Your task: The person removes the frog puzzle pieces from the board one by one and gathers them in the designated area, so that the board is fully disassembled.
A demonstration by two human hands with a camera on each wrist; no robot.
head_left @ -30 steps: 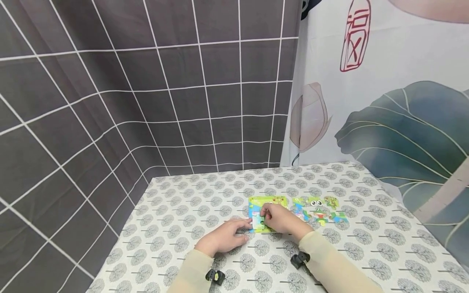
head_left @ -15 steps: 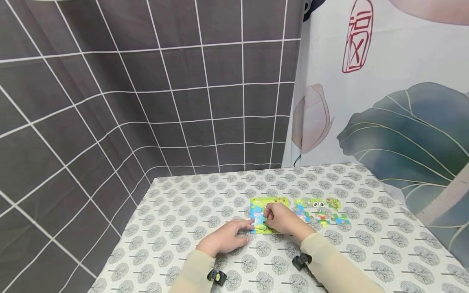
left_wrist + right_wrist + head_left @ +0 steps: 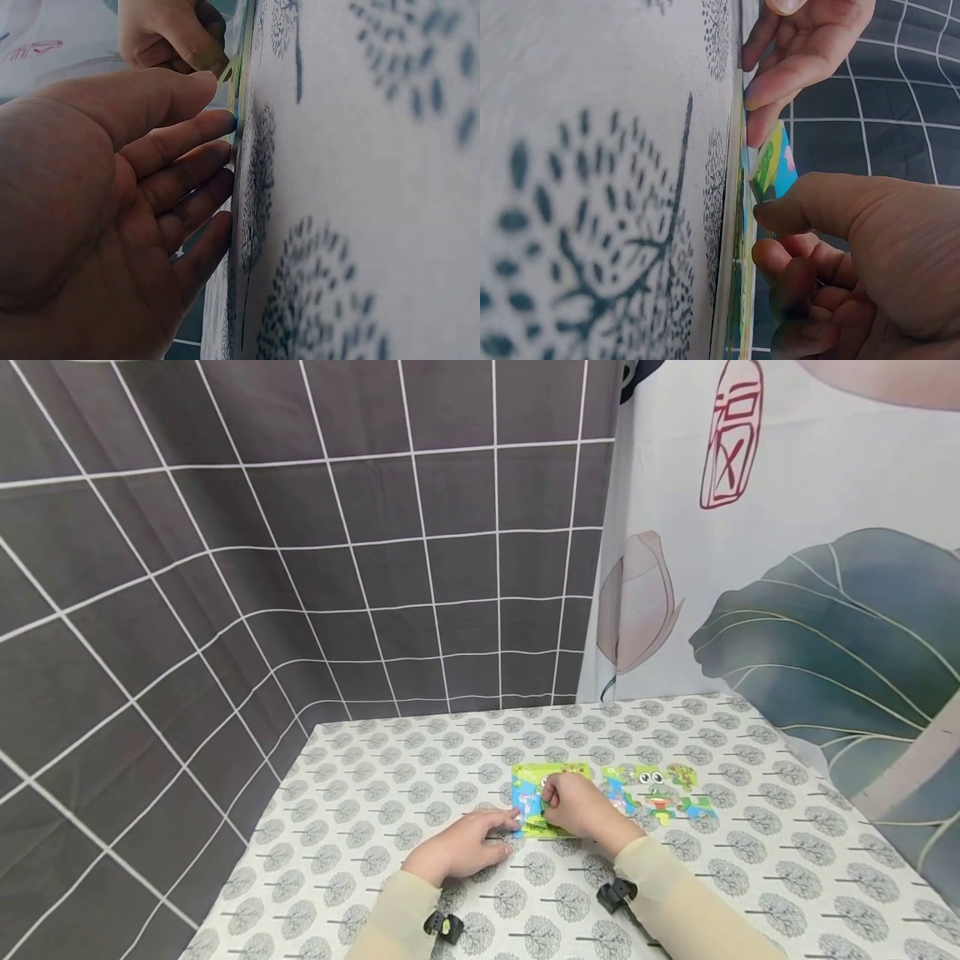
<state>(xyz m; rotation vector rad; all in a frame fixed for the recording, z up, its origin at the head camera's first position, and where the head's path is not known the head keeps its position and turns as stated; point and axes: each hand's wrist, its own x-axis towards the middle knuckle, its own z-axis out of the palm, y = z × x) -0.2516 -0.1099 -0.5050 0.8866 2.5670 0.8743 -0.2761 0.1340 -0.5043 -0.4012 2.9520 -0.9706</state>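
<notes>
A puzzle board (image 3: 527, 774) with a green and blue picture lies flat on the table. My right hand (image 3: 583, 807) is over its right part and hides much of it. In the right wrist view, thumb and fingers pinch a puzzle piece (image 3: 781, 166) printed in green, blue and pink. That piece stands tilted over the board's surface. At the board's left side is my left hand (image 3: 467, 842), its fingers extended and the fingertips (image 3: 223, 120) right at the board's edge. Its thumb is held apart from the fingers.
Several loose puzzle pieces (image 3: 655, 779), some with a frog's eyes and mouth, lie right of the board. The table (image 3: 390, 752) has a cloth printed with trees. Behind stands a dark gridded curtain (image 3: 457, 568), with a white floral curtain (image 3: 652, 468) at the right.
The head view has shifted slightly. On the board's left part, a pale patch has given way to blue, pink and green as the pinched piece changed its tilt. The left hand stays put.
</notes>
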